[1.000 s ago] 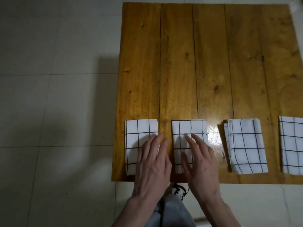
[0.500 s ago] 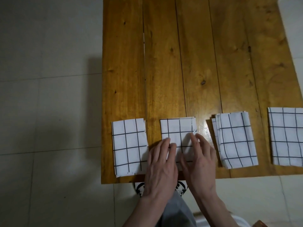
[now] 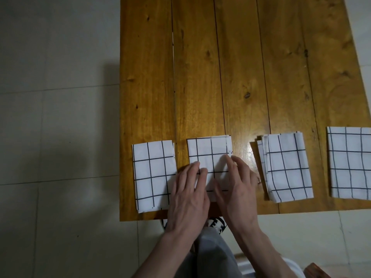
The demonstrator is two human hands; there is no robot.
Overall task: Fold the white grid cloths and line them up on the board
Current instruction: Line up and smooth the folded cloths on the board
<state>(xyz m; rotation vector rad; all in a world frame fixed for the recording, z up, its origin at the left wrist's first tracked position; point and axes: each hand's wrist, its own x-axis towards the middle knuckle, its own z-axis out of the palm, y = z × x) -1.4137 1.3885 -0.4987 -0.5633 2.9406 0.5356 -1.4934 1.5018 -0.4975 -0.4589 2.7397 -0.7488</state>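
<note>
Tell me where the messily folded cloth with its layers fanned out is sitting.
In the head view, the fanned cloth lies third from the left in the row along the board's near edge, right of the right hand.

Glossy varnished wood board (image 3: 241, 77), matt woven cloths (image 3: 285, 167), smooth floor tiles (image 3: 60, 97)

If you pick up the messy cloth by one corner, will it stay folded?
Probably not. The third cloth is thin fabric with layers already fanned at its left edge, so it would likely flop open. It looks light, and might slide easily on the shiny board.
</note>
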